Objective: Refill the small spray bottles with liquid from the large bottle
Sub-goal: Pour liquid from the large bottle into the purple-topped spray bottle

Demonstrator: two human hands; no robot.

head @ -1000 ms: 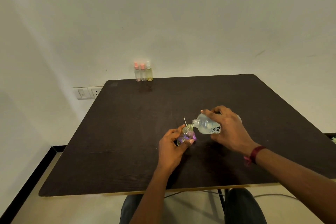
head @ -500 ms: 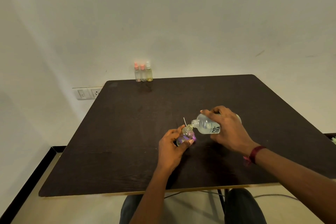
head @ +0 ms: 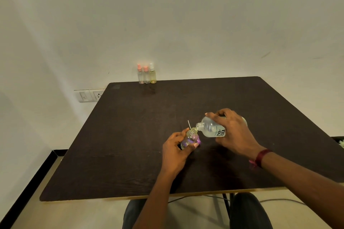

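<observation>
Right hand [head: 235, 134] grips large bottle [head: 212, 129] tipped near-horizontal, mouth pointing left – just above the open neck of small bottle [head: 189, 138], which the left hand [head: 176, 151] grips leaning, near the table's [head: 130, 135] front-centre – mouths must stay aligned.

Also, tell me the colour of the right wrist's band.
Dark red band, seen best in the head view.

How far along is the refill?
Looks done: three capped spray bottles stand at the table's far edge, though their fill levels are unclear. In hand: the left hand holds an uncapped small bottle; the right hand tips the large bottle, neck at its mouth. Left: finish pouring, recap it.
</observation>
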